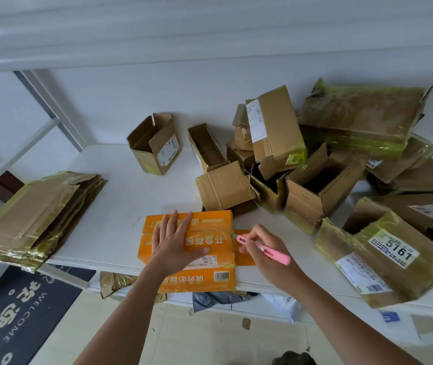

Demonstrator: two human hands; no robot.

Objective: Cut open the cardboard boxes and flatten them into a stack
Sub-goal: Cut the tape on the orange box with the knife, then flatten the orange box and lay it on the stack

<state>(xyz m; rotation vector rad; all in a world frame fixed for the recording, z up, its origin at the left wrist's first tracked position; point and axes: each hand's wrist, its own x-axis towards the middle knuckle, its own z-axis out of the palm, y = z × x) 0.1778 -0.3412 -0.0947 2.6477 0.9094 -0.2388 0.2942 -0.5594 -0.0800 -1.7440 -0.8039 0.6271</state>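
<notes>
The orange box [187, 248] is lying flat at the near edge of the white tabletop [120, 206], its near end hanging slightly over that edge. The left hand [174, 245] is pressing down on it with straight, spread fingers, a flat open grip holding nothing. Just beside the box's right end, the right hand [262, 247] is pinching a slim pink cutter [265, 250], its tip pointing left toward the box's side flap. The box is glossy printed card with shiny tape across it. At the left edge a stack of flattened boxes [36, 219] is sitting, brown and creased, wrapped in yellowish tape and overhanging the tabletop. To the right and behind, a pile of brown boxes [315, 164] is crowding the surface, several with flaps open, leaving a bare strip between stack and pile
</notes>
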